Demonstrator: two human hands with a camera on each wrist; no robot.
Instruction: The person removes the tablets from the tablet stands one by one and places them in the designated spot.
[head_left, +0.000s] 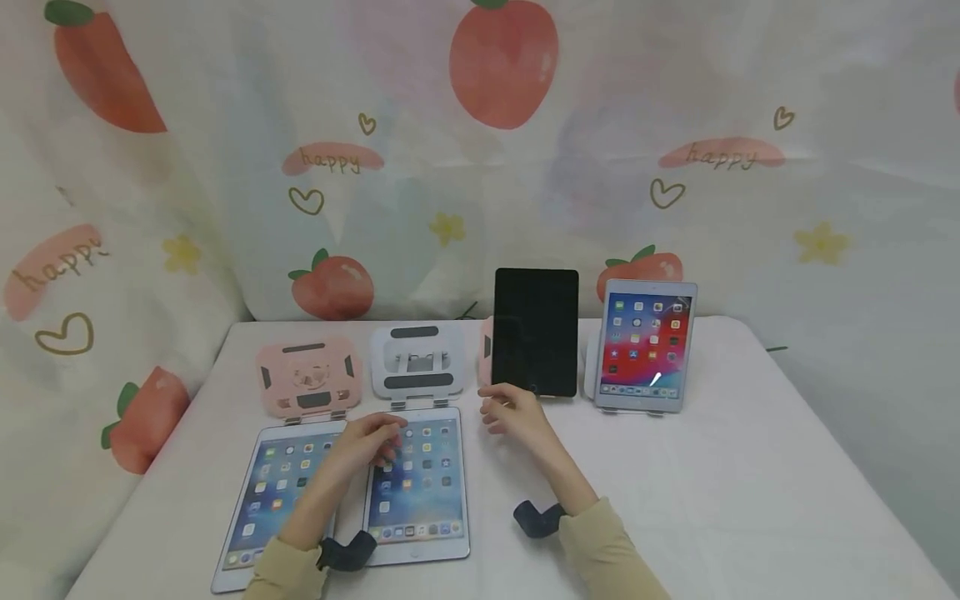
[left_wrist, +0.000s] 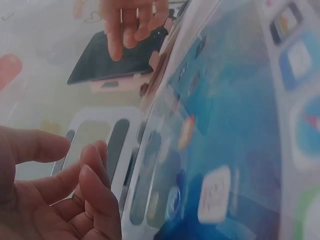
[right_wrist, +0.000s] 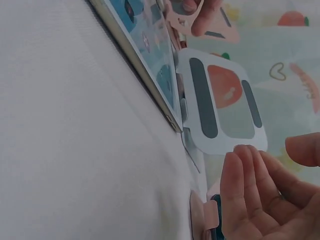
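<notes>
Sleeves lie nearest, left fingers relaxed over white tablet, right fingers loosely bent.

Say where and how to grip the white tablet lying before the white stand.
Take the white tablet by the middle of its right long edge, probably best from the right with the right hand, thumb above. It is a thin slab lying screen up, and that edge borders bare tablecloth; the white stand adjoins the top edge, and the left hand is at the upper-left corner.
</notes>
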